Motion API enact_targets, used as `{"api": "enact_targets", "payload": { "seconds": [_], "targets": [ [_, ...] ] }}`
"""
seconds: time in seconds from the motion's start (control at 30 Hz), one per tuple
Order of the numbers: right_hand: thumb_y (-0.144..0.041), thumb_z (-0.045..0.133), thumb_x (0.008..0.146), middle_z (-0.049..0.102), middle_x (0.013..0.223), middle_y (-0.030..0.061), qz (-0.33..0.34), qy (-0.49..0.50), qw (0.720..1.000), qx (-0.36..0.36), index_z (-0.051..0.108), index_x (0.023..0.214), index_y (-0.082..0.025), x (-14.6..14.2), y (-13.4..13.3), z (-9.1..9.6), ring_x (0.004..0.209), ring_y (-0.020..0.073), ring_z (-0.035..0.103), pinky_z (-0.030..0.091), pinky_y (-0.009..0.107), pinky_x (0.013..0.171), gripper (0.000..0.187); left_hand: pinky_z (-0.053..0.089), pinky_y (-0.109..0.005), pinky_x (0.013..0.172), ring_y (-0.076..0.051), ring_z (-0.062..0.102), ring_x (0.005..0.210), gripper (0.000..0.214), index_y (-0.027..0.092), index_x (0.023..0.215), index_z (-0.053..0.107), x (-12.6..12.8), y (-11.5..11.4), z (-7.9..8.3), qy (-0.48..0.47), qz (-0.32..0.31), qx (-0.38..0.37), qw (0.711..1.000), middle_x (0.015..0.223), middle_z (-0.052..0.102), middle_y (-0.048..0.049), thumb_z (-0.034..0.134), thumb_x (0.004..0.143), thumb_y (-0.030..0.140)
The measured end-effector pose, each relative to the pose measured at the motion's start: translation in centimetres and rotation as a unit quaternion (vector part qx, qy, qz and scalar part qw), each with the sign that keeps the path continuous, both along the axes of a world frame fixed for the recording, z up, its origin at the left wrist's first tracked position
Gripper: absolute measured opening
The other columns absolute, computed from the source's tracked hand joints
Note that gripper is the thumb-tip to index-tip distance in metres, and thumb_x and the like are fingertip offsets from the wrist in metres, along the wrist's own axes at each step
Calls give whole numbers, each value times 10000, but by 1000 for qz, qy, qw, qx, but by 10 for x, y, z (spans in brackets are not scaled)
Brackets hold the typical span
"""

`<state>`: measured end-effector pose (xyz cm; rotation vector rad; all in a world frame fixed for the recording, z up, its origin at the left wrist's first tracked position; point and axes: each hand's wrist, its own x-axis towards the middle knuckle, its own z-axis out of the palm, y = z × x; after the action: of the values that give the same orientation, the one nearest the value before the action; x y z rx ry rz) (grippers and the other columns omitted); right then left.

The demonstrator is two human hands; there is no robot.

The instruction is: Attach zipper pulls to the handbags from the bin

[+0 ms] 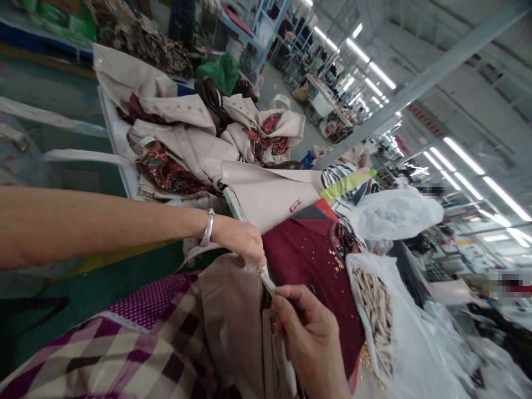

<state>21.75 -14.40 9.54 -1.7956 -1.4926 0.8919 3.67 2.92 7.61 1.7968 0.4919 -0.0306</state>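
Where the hands met: over a beige coat (233, 316) on the lap, at a narrow beige strip (268, 284).
View: head only, tilted hard, so floor and ceiling lights slanted.
Left hand (241, 238): at the end of a bare forearm laid across from the left edge; closed, fingertips pinched on the strip's upper end; bangle (208, 227) at the wrist.
Right hand (307, 332): low in the frame, back turned to the camera; closed, thumb and fingers gripped the strip's lower end.
Strip: short, slanted between the two hands, against the coat's edge; cannot tell whether sewn on.
Coat: draped over the lap, partly on checked cloth (145, 343).
Maroon cloth (307, 255): right of the coat and touching it, dotted with gold studs.
Clear bag (415, 354): just right of the maroon cloth, filled with many beige strips.
Heap (187, 138): beige coats with red patterned lining, piled on a table beyond the left hand.
White bag (394, 213): right of the heap, above the clear bag.
Green bag (224, 72): behind the heap.
Far end: rows of tables, too blurred to detail.
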Motion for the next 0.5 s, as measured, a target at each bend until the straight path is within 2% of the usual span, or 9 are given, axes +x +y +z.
{"api": "enact_targets", "payload": {
  "seconds": [0.1,0.2,0.5],
  "targets": [
    [-383,631,926,631,581,-13,21,-48,999,8,724,910,-190,1,-1,-2,498,106,574,428,152,471,215,264,-207,452,-105,405,527,307,155,617,550,0,-1,-4,17,11,-8,1000,554,482,17,618,692,445],
    [-367,619,937,639,585,-17,36,-78,996,6,734,915,-199,4,-3,-4,500,103,583,431,140,473,204,267,-202,449,-101,406,512,296,157,620,556,0,-1,-9,24,21,-8,999,538,475,24,626,697,434],
    [-357,610,944,641,592,-29,47,-81,996,9,734,913,-209,1,-1,-1,498,93,585,423,124,466,196,281,-209,453,-113,435,533,294,153,645,587,0,-5,-9,31,22,31,999,547,496,20,622,702,439]
  ]
}}
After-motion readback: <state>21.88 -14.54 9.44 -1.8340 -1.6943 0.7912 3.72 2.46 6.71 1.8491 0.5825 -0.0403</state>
